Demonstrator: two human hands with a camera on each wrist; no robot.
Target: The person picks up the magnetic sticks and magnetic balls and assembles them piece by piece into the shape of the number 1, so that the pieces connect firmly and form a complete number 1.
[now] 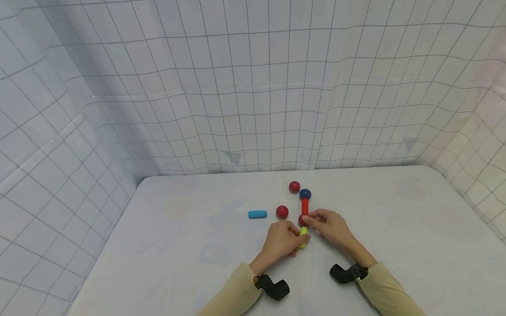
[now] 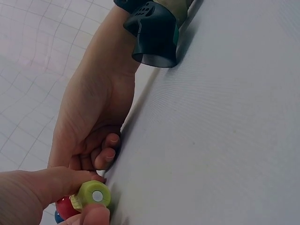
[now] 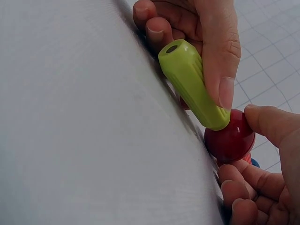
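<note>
My left hand (image 1: 282, 239) pinches a yellow-green rod (image 3: 187, 82) between thumb and fingers. One end of that rod meets a dark red ball (image 3: 230, 137) in the right wrist view. With thumb and fingers my right hand (image 1: 331, 226) holds the same red ball. From the ball's far side a red rod (image 1: 305, 206) runs to a dark blue ball (image 1: 305, 194). The left wrist view shows the near end of the yellow-green rod (image 2: 95, 194) with a pale round disc in it. Whether rod and ball are firmly joined cannot be told.
A loose red ball (image 1: 282, 212) lies left of the red rod, and another red ball (image 1: 294, 187) sits beside the blue one. Further left is a blue rod (image 1: 257, 214). The white table (image 1: 164, 254) is bordered by white gridded curtains (image 1: 250, 83).
</note>
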